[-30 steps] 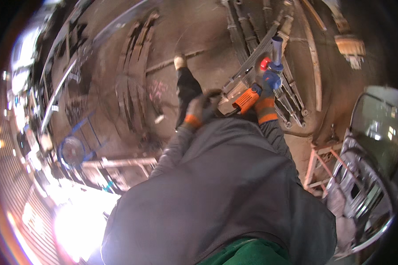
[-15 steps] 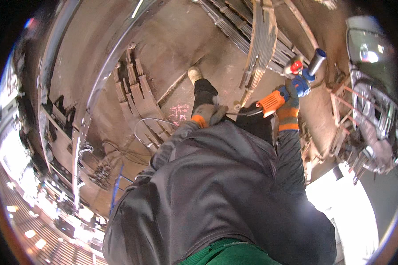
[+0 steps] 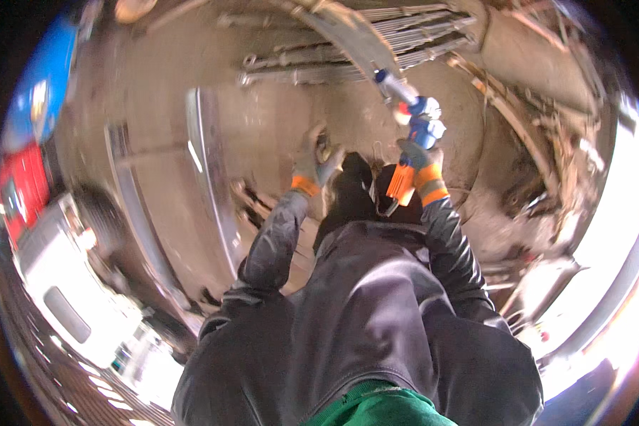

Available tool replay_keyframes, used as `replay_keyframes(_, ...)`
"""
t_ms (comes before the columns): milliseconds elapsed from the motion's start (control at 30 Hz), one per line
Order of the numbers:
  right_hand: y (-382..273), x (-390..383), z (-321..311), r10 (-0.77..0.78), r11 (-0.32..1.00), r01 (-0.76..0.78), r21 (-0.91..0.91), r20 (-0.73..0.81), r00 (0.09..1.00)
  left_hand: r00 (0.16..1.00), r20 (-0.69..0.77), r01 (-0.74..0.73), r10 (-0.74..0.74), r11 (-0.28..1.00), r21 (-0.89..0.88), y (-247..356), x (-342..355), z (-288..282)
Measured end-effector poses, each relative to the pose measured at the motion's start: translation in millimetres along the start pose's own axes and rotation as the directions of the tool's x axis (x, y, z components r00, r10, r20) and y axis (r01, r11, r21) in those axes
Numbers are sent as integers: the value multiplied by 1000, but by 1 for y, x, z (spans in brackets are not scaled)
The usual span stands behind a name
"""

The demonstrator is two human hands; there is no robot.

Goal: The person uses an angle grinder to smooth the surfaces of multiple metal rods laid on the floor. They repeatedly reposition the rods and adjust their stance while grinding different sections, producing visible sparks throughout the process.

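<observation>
A corded power tool [image 3: 400, 186] with an orange body and a blue head is in my right hand [image 3: 420, 156], its gloved fingers wrapped round it. From the head sticks out a pale cylinder [image 3: 399, 88] with a dark blue end, pointing away from me to the upper left. A short piece of dark cord [image 3: 389, 209] shows at the orange end, near my legs. My left hand [image 3: 318, 155], in a grey glove with an orange cuff, is raised to the left of my knees. Its fingers are bent and apart, and I see nothing held in them.
Beyond the tool, long metal bars [image 3: 305, 67] lie on the floor. A curved stack of metal strips [image 3: 515, 121] lies to the right. A long steel beam [image 3: 209, 170] runs along the left, and a white vehicle [image 3: 78, 284] stands farther left.
My left hand has let go of the cord, moved left and up, and opened. My right hand and the tool now appear farther left. The whole view has turned.
</observation>
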State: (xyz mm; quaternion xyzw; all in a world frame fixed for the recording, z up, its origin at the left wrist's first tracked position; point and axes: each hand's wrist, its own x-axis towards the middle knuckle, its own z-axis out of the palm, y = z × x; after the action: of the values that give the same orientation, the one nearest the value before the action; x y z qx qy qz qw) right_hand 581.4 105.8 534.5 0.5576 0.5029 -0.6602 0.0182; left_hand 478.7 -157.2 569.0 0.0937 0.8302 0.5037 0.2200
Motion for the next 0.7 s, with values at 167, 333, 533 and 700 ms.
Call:
replay_keyframes(167,24,-3,2,-143,981,123,-150,-131,981,924,308,-284,227,946,155,61,108,3)
replay_keyframes(333,37,39,27,55,942,-104,-318,-158,986,765,644,-511,-9,600,616,56,196,62)
replay_keyframes(533,18,73,72,27,890,-117,-441,-206,978,608,682,-634,-407,267,725,-16,295,125)
replay_keyframes(700,7,108,138,68,856,-223,-467,-327,943,598,683,-656,-418,234,718,-44,349,128)
